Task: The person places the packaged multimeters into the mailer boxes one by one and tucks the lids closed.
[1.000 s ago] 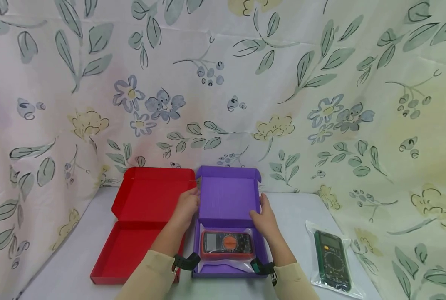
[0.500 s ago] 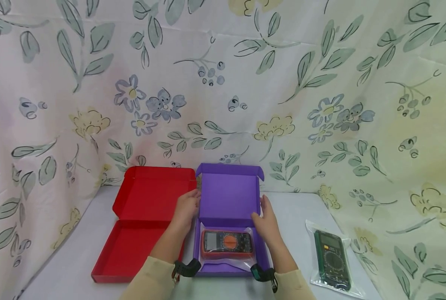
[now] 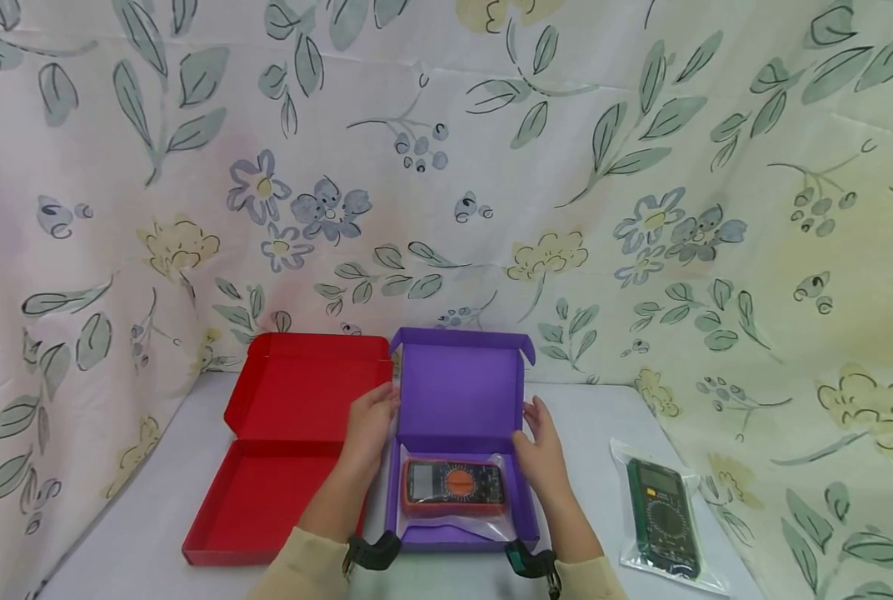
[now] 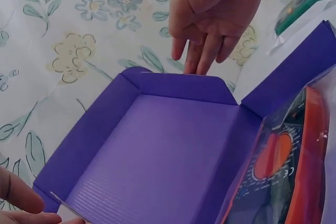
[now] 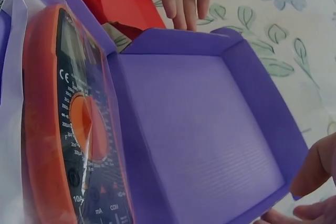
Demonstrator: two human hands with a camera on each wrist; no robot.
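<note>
An opened purple cardboard box (image 3: 461,375) stands in the middle with its lid raised. A red multimeter (image 3: 454,483) with an orange dial lies in its base, inside a clear plastic bag. My left hand (image 3: 371,421) is at the lid's left side, its fingers straight in the right wrist view and their tips partly behind the side flap. At the lid's right side is my right hand (image 3: 542,446), fingers extended, with the fingertips near the right flap in the left wrist view. Contact between the hands and the cardboard is hard to tell.
An opened red box (image 3: 266,500) stands to the left, close to the purple one. A green multimeter (image 3: 664,517) in a clear bag lies at the right of the white table (image 3: 581,417). A floral curtain (image 3: 446,167) hangs behind.
My right hand has shifted slightly right, away from the lid. My left hand has moved a little left. The purple lid's flaps now spread wider at the upper right.
</note>
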